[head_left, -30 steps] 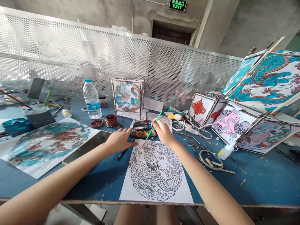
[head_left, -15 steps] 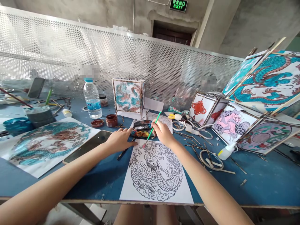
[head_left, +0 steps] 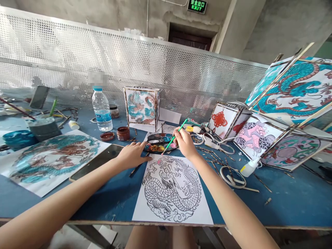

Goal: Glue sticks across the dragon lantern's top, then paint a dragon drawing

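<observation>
My right hand (head_left: 184, 141) is closed around a thin green paintbrush (head_left: 174, 136), its tip at the top edge of the dragon line drawing (head_left: 172, 188). A small patch near the top of that drawing is painted pinkish red; the rest is black outline on white paper. My left hand (head_left: 133, 154) lies with fingers spread, its thumb by the sheet's upper left corner and its fingertips near the palette. Just beyond the sheet sits the black paint palette (head_left: 155, 147) with smears of several colours. Whether the brush tip touches the paper I cannot tell.
A painted dragon sheet (head_left: 59, 155) and a dark phone (head_left: 97, 162) lie left. Behind stand a water bottle (head_left: 101, 110), a brown paint jar (head_left: 123, 133) and a small lantern (head_left: 142, 107). Rightward are tape rolls (head_left: 232, 177), a glue bottle (head_left: 250, 166) and bigger lanterns (head_left: 298, 90).
My right hand has moved slightly right and up with the paintbrush, lifting its tip off the reddish patch toward the paper's top edge. My left hand stays where it was.
</observation>
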`<action>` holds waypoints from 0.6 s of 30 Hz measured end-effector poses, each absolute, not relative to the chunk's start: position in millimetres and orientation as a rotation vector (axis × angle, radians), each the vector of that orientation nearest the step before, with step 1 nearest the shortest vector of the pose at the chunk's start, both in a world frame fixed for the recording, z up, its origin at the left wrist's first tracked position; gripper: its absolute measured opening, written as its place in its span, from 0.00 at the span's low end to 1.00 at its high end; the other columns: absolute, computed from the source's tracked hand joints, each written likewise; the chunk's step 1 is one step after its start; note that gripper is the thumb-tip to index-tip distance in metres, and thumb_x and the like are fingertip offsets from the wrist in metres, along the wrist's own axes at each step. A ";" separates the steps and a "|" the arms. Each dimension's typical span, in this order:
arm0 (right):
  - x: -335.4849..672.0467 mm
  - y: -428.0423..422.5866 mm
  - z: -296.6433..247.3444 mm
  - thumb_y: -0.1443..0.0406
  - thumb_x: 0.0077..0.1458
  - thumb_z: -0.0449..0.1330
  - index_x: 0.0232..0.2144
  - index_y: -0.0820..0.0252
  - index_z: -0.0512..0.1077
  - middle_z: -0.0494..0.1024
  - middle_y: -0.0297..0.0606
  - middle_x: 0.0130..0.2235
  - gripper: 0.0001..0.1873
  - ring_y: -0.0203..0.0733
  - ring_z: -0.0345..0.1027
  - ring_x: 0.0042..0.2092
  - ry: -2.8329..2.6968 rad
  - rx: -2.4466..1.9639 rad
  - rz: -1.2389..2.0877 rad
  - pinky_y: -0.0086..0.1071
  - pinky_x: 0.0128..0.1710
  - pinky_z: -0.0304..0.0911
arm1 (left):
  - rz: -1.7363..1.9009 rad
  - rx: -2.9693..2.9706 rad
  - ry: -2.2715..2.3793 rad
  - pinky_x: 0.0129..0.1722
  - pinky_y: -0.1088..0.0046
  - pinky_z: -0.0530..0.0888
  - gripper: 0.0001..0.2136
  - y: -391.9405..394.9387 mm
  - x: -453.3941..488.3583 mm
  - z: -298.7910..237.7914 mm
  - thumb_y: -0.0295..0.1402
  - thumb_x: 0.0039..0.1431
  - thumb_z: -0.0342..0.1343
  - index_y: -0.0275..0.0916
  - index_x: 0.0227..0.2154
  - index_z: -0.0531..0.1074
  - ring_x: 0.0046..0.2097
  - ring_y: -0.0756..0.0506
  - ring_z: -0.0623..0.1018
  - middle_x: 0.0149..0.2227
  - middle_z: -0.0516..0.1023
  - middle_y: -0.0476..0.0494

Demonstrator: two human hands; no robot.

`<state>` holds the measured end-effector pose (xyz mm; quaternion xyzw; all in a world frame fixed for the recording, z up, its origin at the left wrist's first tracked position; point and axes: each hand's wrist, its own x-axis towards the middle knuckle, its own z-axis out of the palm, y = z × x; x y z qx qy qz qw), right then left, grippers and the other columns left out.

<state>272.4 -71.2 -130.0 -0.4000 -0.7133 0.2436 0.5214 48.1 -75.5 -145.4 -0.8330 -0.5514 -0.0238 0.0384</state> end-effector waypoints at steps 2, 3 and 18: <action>277.5 -69.1 -126.8 0.55 0.60 0.46 0.28 0.56 0.59 0.60 0.26 0.17 0.14 0.33 0.57 0.20 -1.604 -0.926 0.544 0.27 0.21 0.53 | -0.102 -2.494 -1.677 0.44 0.60 0.67 0.33 -76.0 49.3 -140.1 0.52 0.54 0.45 0.33 0.56 0.58 0.50 0.32 0.69 0.48 0.72 0.31; 280.0 -68.2 -125.1 0.55 0.59 0.46 0.27 0.56 0.59 0.60 0.26 0.18 0.14 0.33 0.57 0.20 -1.563 -0.916 0.523 0.27 0.21 0.53 | -0.136 -2.439 -1.668 0.43 0.61 0.67 0.30 -77.1 50.6 -135.8 0.51 0.56 0.45 0.32 0.54 0.60 0.48 0.33 0.70 0.47 0.72 0.31; 302.8 -56.4 -121.5 0.56 0.59 0.45 0.27 0.56 0.59 0.60 0.27 0.20 0.14 0.33 0.57 0.20 -1.464 -0.958 0.299 0.27 0.22 0.52 | 0.008 -2.972 -0.971 0.35 0.59 0.71 0.13 -220.6 110.0 -135.5 0.41 0.56 0.52 0.42 0.41 0.69 0.41 0.38 0.72 0.40 0.72 0.41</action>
